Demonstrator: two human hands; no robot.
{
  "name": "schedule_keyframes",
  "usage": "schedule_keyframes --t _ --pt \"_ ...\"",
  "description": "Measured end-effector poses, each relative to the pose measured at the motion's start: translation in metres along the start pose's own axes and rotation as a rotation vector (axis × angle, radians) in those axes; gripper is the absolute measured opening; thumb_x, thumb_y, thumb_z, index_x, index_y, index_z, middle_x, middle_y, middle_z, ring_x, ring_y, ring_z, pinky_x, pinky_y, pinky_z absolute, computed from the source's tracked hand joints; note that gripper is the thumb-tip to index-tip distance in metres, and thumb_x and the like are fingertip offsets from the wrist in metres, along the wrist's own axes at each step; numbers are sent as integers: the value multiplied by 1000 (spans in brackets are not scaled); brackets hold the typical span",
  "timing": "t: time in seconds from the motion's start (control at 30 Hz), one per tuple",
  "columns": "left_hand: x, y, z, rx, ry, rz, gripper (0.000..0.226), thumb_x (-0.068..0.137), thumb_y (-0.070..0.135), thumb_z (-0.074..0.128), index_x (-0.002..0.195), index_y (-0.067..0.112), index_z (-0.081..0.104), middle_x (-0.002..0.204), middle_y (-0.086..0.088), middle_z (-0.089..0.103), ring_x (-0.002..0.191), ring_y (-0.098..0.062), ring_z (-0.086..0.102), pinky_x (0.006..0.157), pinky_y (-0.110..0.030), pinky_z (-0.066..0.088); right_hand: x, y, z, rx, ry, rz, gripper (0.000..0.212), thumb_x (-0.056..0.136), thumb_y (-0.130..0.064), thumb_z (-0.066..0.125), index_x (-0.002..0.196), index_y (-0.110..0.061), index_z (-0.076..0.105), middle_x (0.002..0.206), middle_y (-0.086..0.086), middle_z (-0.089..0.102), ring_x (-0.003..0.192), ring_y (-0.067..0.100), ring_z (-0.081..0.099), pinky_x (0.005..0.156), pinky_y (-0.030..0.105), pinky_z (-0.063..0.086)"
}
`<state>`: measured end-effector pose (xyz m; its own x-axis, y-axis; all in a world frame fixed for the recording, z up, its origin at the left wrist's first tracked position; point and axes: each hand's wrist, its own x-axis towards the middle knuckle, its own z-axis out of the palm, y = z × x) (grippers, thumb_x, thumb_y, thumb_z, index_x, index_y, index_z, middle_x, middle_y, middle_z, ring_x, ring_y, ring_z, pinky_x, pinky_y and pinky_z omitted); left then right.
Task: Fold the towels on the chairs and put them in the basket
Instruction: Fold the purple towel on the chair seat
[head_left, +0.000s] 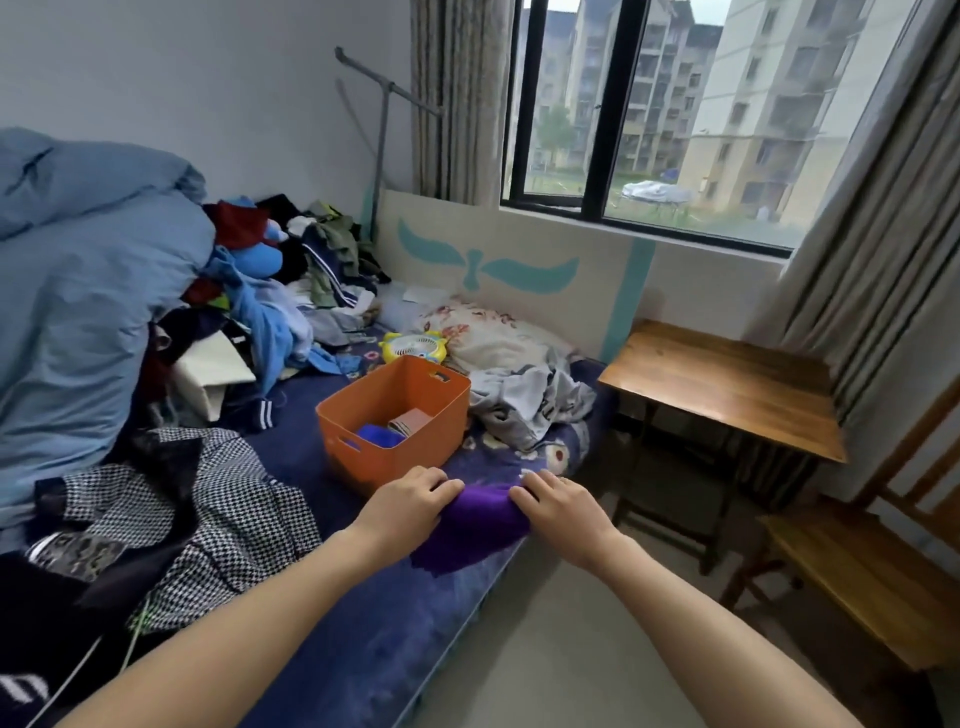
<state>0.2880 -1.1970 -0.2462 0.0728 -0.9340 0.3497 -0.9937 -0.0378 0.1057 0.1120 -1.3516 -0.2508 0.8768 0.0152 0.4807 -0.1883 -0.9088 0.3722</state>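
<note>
A purple towel (470, 530) lies partly folded on the dark blue bed near its right edge. My left hand (408, 501) grips the towel's far left part, fingers curled over the fold. My right hand (558, 506) grips its far right part the same way. Just behind the towel stands the orange basket (436, 410) on the bed. Inside it lie a folded blue towel (382, 435) and a folded brownish towel (410, 420). A wooden chair (852, 566) stands at the right with a bare seat.
A heap of clothes (291, 291) and a blue duvet (78, 291) fill the bed's left side. A checkered garment (218, 509) lies near my left arm. A yellow fan (413, 347), a pillow (493, 338) and a grey garment (530, 400) sit behind the basket. A wooden table (727, 379) stands beside the bed.
</note>
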Motion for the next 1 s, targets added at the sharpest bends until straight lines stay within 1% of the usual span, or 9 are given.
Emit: schedule_keyframes --t 0.1,0.27,0.4,0.47,0.67,0.73,0.8,0.83,1.0 --pt "33 -40 24 -12 -29 -30 37 87 2 51 124 4 55 120 -17 59 109 -31 55 87 -39 50 28 21 46 33 -22 -33 31 56 -13 83 84 -14 70 75 2 66 61 17 63 50 26 52" --pt "84 -96 61 -74 -71 -106 41 90 6 46 131 11 49 127 -10 54 115 -24 50 94 -35 46 77 65 97 55 -101 -71 34 54 -20 85 85 -18 70 77 -3 66 63 11 62 50 21 51" --pt "133 -138 83 -134 -15 -88 40 86 4 54 125 8 55 119 -12 60 107 -26 57 89 -33 50 111 105 140 101 -76 -46 32 55 -18 85 83 -16 70 81 -1 68 64 13 63 49 24 52" --pt "149 -148 94 -151 -32 -76 39 81 2 58 120 6 58 113 -14 62 101 -28 60 84 -34 52 119 116 154 112 -97 -35 31 54 -16 85 81 -15 69 79 1 67 63 15 63 50 24 52" --pt "203 -172 130 -171 -105 -113 39 89 11 51 127 13 51 121 -8 56 109 -21 53 87 -29 47 133 162 205 171 -156 -44 34 51 -14 85 81 -14 70 76 0 66 61 16 63 49 21 50" --pt "223 -177 133 -140 -80 -98 39 85 7 54 124 10 55 115 -11 60 104 -25 57 82 -32 51 140 180 219 195 -168 -37 35 49 -15 86 79 -15 69 73 -1 64 59 15 62 47 21 48" --pt "251 -184 139 -92 -46 -73 38 74 0 62 111 6 64 100 -14 66 91 -29 64 69 -32 56 150 205 239 231 -181 -55 37 47 -17 87 79 -15 69 73 -1 65 59 15 62 46 20 47" --pt "266 -190 142 -53 -27 -74 38 71 -1 64 108 6 65 97 -14 67 87 -28 65 67 -31 56 157 219 250 254 -184 -69 38 47 -17 88 79 -15 69 74 -1 65 60 15 63 45 19 47" --pt "324 -224 150 -12 -49 -249 39 87 7 51 125 10 56 119 -11 59 112 -24 53 87 -34 48 208 273 293 370 -170 -110 41 40 -11 87 76 -9 68 73 4 67 59 19 64 44 18 44"
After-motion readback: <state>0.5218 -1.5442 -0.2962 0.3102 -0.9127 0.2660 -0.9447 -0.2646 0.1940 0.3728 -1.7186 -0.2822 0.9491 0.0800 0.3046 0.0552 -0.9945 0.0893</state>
